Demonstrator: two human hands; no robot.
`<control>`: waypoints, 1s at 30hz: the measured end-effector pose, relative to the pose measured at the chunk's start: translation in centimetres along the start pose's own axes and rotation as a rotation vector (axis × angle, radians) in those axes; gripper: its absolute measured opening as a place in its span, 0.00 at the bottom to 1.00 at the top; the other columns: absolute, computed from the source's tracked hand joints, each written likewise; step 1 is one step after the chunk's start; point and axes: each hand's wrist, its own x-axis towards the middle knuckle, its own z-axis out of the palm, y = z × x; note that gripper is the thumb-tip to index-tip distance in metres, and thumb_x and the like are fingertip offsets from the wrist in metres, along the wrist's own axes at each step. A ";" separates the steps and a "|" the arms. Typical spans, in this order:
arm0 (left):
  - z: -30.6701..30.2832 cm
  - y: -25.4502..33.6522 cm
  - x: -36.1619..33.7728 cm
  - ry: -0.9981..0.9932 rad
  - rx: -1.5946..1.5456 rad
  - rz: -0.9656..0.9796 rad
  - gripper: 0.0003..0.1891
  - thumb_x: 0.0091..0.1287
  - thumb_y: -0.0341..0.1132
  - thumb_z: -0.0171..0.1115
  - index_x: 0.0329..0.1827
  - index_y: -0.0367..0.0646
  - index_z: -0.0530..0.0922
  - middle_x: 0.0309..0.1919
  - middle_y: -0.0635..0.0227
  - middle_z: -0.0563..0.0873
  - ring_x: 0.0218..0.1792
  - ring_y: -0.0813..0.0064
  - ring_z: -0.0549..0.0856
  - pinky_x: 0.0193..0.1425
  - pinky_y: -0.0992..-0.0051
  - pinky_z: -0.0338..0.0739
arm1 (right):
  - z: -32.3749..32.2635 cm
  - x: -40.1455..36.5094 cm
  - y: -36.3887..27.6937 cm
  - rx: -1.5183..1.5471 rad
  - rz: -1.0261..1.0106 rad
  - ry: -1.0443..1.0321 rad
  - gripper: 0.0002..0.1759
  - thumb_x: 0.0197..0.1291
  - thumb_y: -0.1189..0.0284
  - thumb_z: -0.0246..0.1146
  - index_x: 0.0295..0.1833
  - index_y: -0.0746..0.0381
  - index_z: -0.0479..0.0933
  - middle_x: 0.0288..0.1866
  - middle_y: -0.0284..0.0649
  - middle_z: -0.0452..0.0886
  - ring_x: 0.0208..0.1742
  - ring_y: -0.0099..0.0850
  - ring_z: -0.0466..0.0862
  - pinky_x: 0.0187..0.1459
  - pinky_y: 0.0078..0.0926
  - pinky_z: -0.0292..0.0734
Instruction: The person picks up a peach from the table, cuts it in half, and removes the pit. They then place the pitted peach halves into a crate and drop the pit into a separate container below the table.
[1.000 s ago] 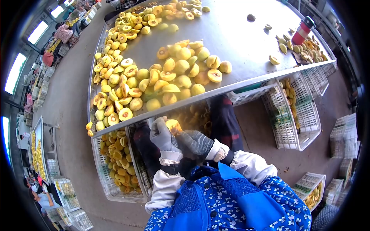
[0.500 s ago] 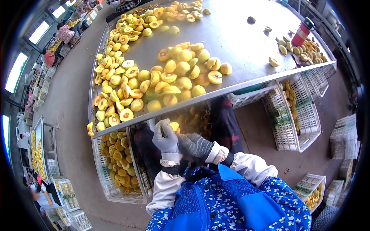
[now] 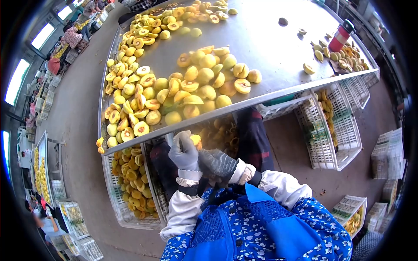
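In front of my lap, below the table's near edge, my left hand [image 3: 183,150] in a pale grey glove is closed, its fingers bent around the side of a yellow peach piece [image 3: 196,141]. My right hand [image 3: 217,164], in a darker striped glove, is closed just beneath and to the right of it. What its fingers hold is hidden. Under my hands a container of peach halves [image 3: 219,135] shows between my knees. Many cut peach halves [image 3: 204,76] lie on the metal table [image 3: 265,52] above, some with the red pit hollow facing up.
A white crate [image 3: 124,222] full of peach halves stands on the left under the table. More crates [image 3: 324,152] stand to the right. A red flask [image 3: 341,37] rests at the table's right corner among smaller fruit pieces [image 3: 346,58]. Several people work at tables far left.
My left hand has shifted slightly up and the peach piece has turned a little between my hands. My right hand stays close beside it. The view has moved slightly.
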 end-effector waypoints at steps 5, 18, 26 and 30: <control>-1.1 -1.4 0.5 -0.204 -0.386 -0.270 0.09 0.66 0.33 0.56 0.37 0.37 0.81 0.28 0.66 0.86 0.29 0.77 0.84 0.34 0.78 0.78 | -2.4 1.8 3.2 0.231 0.016 -0.246 0.30 0.67 0.44 0.45 0.31 0.60 0.75 0.14 0.33 0.71 0.10 0.22 0.69 0.11 0.21 0.62; -1.6 -1.9 -0.3 -0.374 -0.183 -0.200 0.07 0.65 0.29 0.56 0.33 0.35 0.81 0.27 0.68 0.85 0.29 0.83 0.81 0.34 0.81 0.75 | -2.1 0.7 3.8 0.403 0.309 -0.339 0.30 0.66 0.43 0.44 0.28 0.59 0.70 0.13 0.34 0.71 0.08 0.23 0.68 0.11 0.22 0.64; -0.7 -5.5 -2.3 -0.230 -0.487 -0.563 0.09 0.67 0.33 0.57 0.30 0.38 0.80 0.25 0.70 0.84 0.25 0.82 0.80 0.31 0.80 0.75 | -1.5 1.1 4.6 -0.194 0.011 -0.011 0.34 0.68 0.44 0.40 0.31 0.63 0.77 0.21 0.38 0.78 0.17 0.30 0.76 0.21 0.28 0.69; -1.4 -4.0 -2.2 -0.273 -0.526 -0.756 0.13 0.68 0.38 0.56 0.31 0.37 0.79 0.27 0.68 0.84 0.26 0.79 0.81 0.32 0.78 0.75 | -1.4 2.2 7.3 -0.287 -0.179 0.064 0.33 0.68 0.44 0.42 0.32 0.64 0.76 0.20 0.37 0.77 0.19 0.31 0.77 0.24 0.30 0.71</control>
